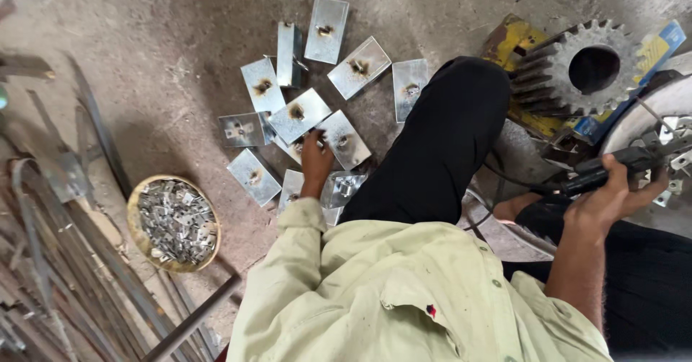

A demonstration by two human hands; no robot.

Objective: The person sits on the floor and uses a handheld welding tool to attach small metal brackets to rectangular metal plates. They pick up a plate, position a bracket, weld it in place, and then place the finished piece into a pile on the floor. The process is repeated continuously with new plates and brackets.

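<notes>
My left hand reaches down to a scatter of shiny metal plates on the dirt floor, fingers closed on the edge of one plate. Each plate carries a small welded piece with a burn mark. My right hand grips a dark welding electrode holder over a round metal work surface at the right. My black-trousered knee sits between the two hands.
A round basket of several small metal brackets stands at the left. Long steel bars and strips lie at the far left. A large toothed gear rests on a yellow object at the upper right.
</notes>
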